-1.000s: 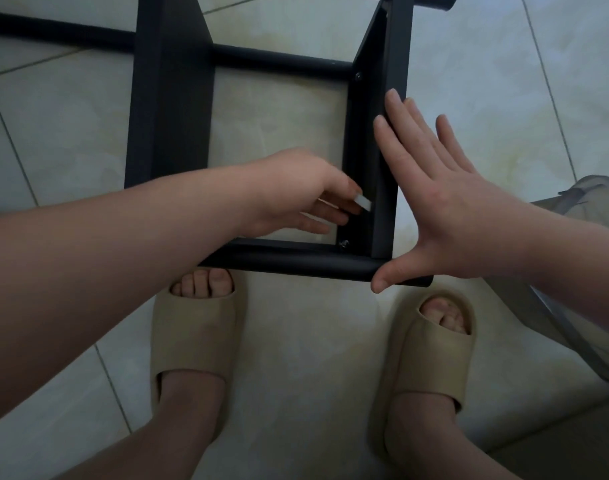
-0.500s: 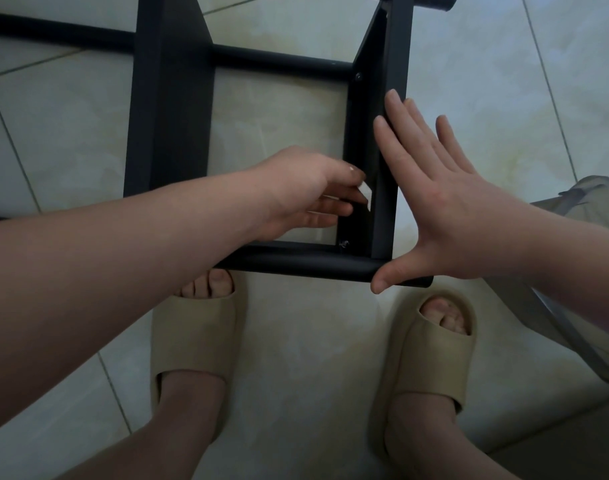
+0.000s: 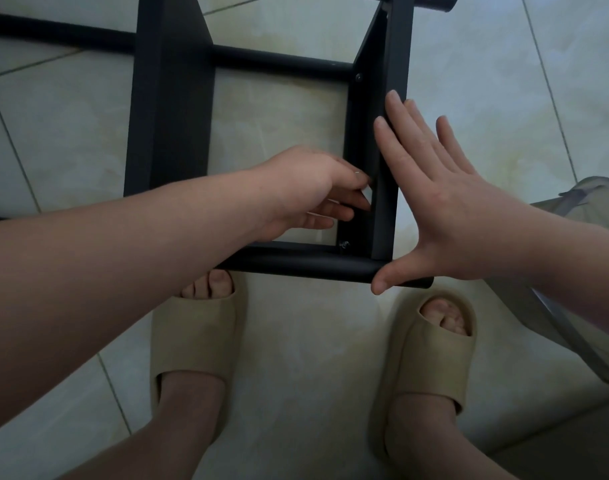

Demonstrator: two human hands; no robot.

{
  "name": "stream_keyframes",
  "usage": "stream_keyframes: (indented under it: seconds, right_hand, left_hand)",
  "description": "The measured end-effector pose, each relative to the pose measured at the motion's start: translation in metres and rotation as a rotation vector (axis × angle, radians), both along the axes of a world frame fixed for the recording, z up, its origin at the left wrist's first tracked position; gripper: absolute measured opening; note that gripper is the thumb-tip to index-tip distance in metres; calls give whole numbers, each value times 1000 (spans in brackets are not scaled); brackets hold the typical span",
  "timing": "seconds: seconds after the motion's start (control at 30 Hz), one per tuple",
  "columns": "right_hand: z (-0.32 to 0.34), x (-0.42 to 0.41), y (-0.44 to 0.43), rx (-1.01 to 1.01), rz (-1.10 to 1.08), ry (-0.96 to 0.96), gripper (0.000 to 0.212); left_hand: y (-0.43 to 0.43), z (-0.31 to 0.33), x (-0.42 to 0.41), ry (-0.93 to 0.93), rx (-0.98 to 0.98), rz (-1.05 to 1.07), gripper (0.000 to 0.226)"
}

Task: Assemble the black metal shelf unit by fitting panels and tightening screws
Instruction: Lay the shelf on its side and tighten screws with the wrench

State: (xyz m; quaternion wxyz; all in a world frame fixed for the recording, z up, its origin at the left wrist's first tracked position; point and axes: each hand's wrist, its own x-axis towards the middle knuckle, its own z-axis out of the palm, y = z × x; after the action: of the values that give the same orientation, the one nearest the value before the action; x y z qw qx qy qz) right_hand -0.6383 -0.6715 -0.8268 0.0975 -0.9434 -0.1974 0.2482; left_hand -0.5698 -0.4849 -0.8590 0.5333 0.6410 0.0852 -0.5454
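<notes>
Black shelf unit (image 3: pixel 171 98) down on the floor (image 3: pixel 296 358). Pressing its side panel (image 3: pixel 396 46) with a flat, wide right hand (image 3: pixel 445 209). Pinching a small pale bit (image 3: pixel 367 194) in the left hand (image 3: pixel 306 192). Likely screw tightening; next, reach the low screw (image 3: pixel 344 243) squarely.

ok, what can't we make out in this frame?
Head view only:
- Pale bit pinched in the left hand: too small and partly covered by fingers, so it can't be named.
- Lower screw: tiny and dark; unclear whether it is seated or loose.
- Black frame: cut off by the top and left edges.
- Grey item: cut off by the right edge and partly behind an arm.
</notes>
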Motion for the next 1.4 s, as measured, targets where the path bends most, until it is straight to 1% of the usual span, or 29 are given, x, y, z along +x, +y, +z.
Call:
stream_keyframes:
  seconds: [0.3, 0.5, 0.6, 0.77, 0.93, 1.03, 1.4]
  right_hand:
    - [-1, 0, 0, -6, 6, -7, 152]
    - [-1, 0, 0, -3, 5, -11, 153]
    - [-1, -1, 0, 1, 1, -11, 153]
    - [-1, 0, 0, 0, 4, -12, 152]
    - [-2, 0, 0, -4, 6, -11, 152]
    - [-1, 0, 0, -5, 4, -7, 153]
    - [-1, 0, 0, -1, 5, -5, 153]
  left_hand:
    - [3, -1, -1, -15, 21, -128, 8]
    - [2, 0, -2, 32, 8, -89, 8]
    - [1, 0, -3, 61, 21, -71, 11]
    - [0, 1, -2, 78, 30, 12, 14]
    - [1, 2, -2, 36, 20, -19, 14]
    - [2, 2, -3, 2, 17, -56, 11]
    - [2, 4, -4, 69, 18, -62, 11]
